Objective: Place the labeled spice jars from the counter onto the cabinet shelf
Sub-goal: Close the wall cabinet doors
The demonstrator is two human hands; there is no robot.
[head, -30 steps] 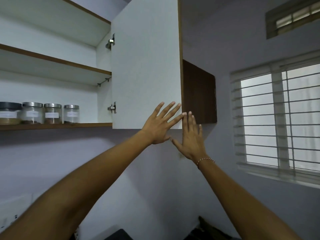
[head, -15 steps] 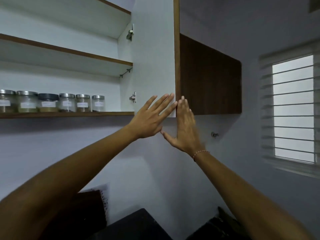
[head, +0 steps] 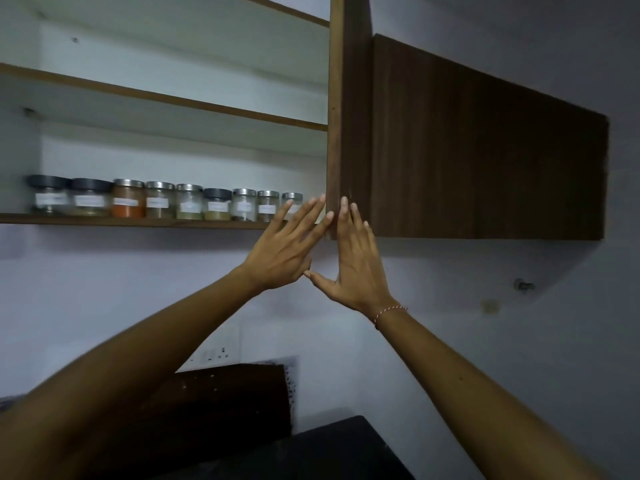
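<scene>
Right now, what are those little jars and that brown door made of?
The spice jars look like clear glass, or maybe clear plastic: the powders show through, with white paper labels. Most lids look like shiny metal; three are dark, probably plastic. The cabinet door looks like wood or wood-look laminate, matte brown with streaky grain. The shelf has a matching brown edge.

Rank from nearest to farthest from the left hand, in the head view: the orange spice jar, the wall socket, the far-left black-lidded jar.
1. Orange spice jar, on the shelf, left of the left hand.
2. Wall socket, below the hand.
3. Far-left black-lidded jar, at the row's left end.
</scene>
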